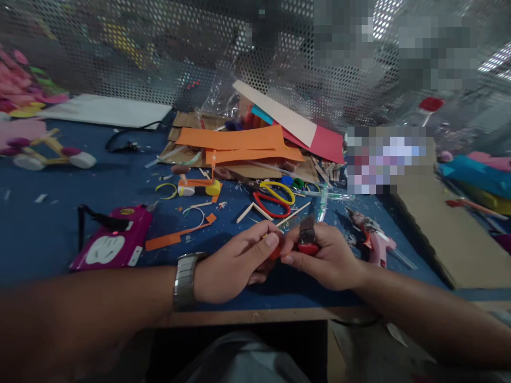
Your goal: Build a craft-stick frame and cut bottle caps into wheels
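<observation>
From the head camera, both hands meet over the near edge of the blue desk (48, 234). The left hand (235, 263), with a metal watch (184, 279) on its wrist, pinches a small red piece (277, 250) between thumb and fingertips. The right hand (325, 258) is clenched around a red-handled cutter (307, 238), whose dark head sticks up above the fingers. The red piece sits between the 2 hands, touching both, just above the desk edge.

Just beyond the hands lie 2 pairs of scissors, 1 red (268, 206) and 1 yellow (279, 190), with thin wooden sticks (251, 210) beside them. To the right of the right hand lies a pink glue gun (373, 239). To the left of the left hand sits a magenta power strip (114, 239) with a black cord, and an orange paper strip (175, 236) lies between it and the hands.

Farther back, beyond the scissors, orange paper sheets (235, 141) are stacked on brown cardboard, with a red sheet (323, 143) leaning behind them. A clear plastic bag (221, 98) stands behind that stack; what it holds I cannot tell. Far left, a small wooden cart (51, 151) rests on the desk. A flat cardboard sheet (435, 223) lies well to the right of the hands.
</observation>
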### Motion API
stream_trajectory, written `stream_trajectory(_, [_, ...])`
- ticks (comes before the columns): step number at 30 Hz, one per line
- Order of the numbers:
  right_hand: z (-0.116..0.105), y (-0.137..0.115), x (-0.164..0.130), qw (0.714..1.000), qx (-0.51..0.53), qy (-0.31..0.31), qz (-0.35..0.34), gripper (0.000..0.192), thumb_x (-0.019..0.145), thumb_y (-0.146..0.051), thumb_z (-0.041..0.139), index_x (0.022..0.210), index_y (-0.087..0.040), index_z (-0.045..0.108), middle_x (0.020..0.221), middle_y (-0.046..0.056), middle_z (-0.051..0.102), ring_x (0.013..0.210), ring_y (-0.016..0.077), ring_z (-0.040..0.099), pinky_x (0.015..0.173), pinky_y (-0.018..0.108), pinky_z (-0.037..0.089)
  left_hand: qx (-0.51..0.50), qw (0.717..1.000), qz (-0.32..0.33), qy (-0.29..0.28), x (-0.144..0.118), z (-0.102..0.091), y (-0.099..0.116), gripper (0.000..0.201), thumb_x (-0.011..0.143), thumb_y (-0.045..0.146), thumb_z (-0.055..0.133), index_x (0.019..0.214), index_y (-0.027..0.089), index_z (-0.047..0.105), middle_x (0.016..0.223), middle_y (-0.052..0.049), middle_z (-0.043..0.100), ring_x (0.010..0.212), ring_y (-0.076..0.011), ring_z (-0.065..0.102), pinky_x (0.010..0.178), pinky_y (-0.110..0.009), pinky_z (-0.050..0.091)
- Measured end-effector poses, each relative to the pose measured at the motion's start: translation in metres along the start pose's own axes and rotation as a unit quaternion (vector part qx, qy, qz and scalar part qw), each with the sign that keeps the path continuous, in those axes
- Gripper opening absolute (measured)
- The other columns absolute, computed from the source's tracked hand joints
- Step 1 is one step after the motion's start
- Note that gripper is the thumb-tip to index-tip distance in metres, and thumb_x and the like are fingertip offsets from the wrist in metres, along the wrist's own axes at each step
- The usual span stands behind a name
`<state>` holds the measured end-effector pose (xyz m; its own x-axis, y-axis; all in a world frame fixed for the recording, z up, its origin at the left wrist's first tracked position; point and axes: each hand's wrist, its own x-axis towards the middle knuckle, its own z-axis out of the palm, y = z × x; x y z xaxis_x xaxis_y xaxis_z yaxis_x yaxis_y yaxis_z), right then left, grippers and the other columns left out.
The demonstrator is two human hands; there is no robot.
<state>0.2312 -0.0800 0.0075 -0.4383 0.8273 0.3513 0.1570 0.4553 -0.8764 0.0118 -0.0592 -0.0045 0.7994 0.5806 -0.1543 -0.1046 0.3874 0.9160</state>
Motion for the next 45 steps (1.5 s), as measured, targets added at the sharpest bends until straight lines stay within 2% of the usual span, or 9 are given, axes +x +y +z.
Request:
stream_trajectory(3, [0.000,0.000,0.000,1.000,-0.006,0.009,0.010,0.018,0.102,-0.025,0.079,0.087,-0.017,0.073,0.074,-0.003,0.069,0.063,0.0083,0.059,0.060,0.017,0.049,0.053,0.998,0.038,0.017,0.000,-0.001,-0.002,0.050,0.105,0.070,0.062,0.114,0.021,0.052,0.091,0.004,0.047,0.065,-0.0087,0.038,0.055,-0.023,0.033])
stream_trajectory(7, [0.000,0.000,0.000,1.000,-0.018,0.009,0.007,0.023,0.103,-0.031,0.079,0.086,-0.017,0.073,0.071,-0.003,0.067,0.059,0.0082,0.057,0.058,0.017,0.048,0.059,0.996,0.055,0.030,0.001,0.001,-0.002,0.044,0.110,0.063,0.057,0.107,0.019,0.056,0.092,0.002,0.048,0.067,-0.0088,0.039,0.057,-0.023,0.036])
stream_trajectory(17, [-0.001,-0.003,0.004,0.999,-0.031,-0.022,-0.016,0.026,0.104,-0.035,0.077,0.085,-0.018,0.073,0.074,-0.001,0.071,0.062,0.0107,0.062,0.060,0.021,0.051,-0.034,0.997,-0.028,0.061,0.005,0.006,-0.002,0.039,0.102,0.056,0.066,0.099,0.020,0.053,0.085,0.004,0.049,0.062,-0.0071,0.032,0.053,-0.019,0.028])
stream_trajectory(24, [0.000,0.000,-0.002,0.997,-0.047,-0.058,-0.022,0.023,0.106,-0.030,0.073,0.088,-0.018,0.074,0.073,0.001,0.073,0.061,0.0117,0.065,0.061,0.021,0.051,-0.022,0.995,-0.035,0.094,0.006,0.003,0.002,0.038,0.101,0.058,0.062,0.099,0.021,0.054,0.074,0.005,0.047,0.060,-0.0100,0.037,0.054,-0.019,0.033])
stream_trajectory(30, [0.000,-0.001,-0.001,0.997,-0.071,-0.023,-0.006,0.018,0.104,-0.027,0.075,0.088,-0.018,0.073,0.073,0.000,0.072,0.059,0.0108,0.062,0.058,0.020,0.050,-0.017,0.994,0.028,0.103,0.007,-0.005,0.003,0.046,0.101,0.066,0.065,0.104,0.021,0.058,0.072,0.006,0.043,0.062,-0.0116,0.036,0.054,-0.021,0.031])
stream_trajectory(34, [-0.001,-0.001,-0.001,0.997,-0.073,0.004,-0.011,0.011,0.101,-0.023,0.078,0.091,-0.019,0.074,0.076,-0.001,0.074,0.062,0.0106,0.063,0.060,0.019,0.051,0.027,0.995,0.041,0.082,0.005,-0.004,0.001,0.055,0.102,0.075,0.060,0.113,0.021,0.058,0.078,0.004,0.048,0.064,-0.0124,0.038,0.055,-0.024,0.034])
stream_trajectory(37, [-0.001,-0.001,-0.003,0.997,-0.079,0.020,-0.015,0.011,0.101,-0.024,0.078,0.091,-0.019,0.074,0.074,-0.002,0.072,0.061,0.0112,0.063,0.060,0.021,0.052,0.074,0.993,0.060,0.075,0.003,-0.003,0.002,0.051,0.104,0.070,0.063,0.115,0.020,0.057,0.086,0.002,0.055,0.064,-0.0111,0.040,0.056,-0.025,0.035])
stream_trajectory(40, [0.000,0.000,-0.003,0.996,-0.078,0.036,-0.023,0.012,0.101,-0.026,0.078,0.092,-0.020,0.074,0.074,-0.001,0.072,0.060,0.0116,0.062,0.058,0.022,0.051,0.114,0.987,0.069,0.093,0.003,-0.003,0.003,0.043,0.105,0.060,0.068,0.117,0.020,0.057,0.084,0.004,0.053,0.063,-0.0102,0.038,0.056,-0.025,0.032])
stream_trajectory(45, [0.000,0.000,-0.003,0.997,-0.074,0.036,-0.010,0.011,0.103,-0.028,0.077,0.097,-0.020,0.073,0.079,0.000,0.074,0.059,0.0107,0.062,0.056,0.022,0.049,0.091,0.987,0.069,0.115,0.005,-0.004,0.000,0.042,0.104,0.059,0.069,0.117,0.023,0.051,0.081,0.006,0.053,0.065,-0.0113,0.046,0.059,-0.025,0.040])
